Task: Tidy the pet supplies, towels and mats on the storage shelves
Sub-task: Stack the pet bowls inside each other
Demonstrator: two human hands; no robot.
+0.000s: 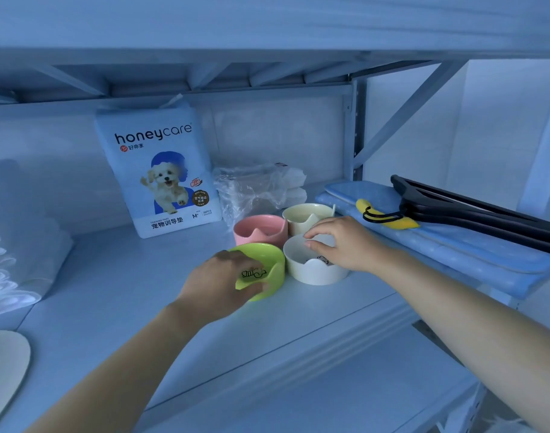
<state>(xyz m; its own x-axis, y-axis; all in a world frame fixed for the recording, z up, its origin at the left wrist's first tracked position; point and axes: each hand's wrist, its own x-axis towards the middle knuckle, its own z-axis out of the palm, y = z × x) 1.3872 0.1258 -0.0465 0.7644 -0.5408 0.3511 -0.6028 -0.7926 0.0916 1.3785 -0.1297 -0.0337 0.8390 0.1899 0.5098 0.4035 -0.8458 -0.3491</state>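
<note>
Gripping green bowl (pixel 275 264): left hand (pixel 223 281) | pinching white bowl (pixel 314 273) rim: right hand (pixel 345 242)

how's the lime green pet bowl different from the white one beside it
The lime green round pet bowl is bright green; the white round pet bowl is off-white. The green one looks tipped toward the camera; the white one sits flat on the shelf. The left hand wraps the green bowl's side; the right hand pinches the white bowl's far rim. Both have a notched rim and a cartoon print.

shelf unit (pixel 126 292) pale metal, diag brace (pixel 402 110) | white wall (pixel 283 129) behind | dim bluish light
</note>
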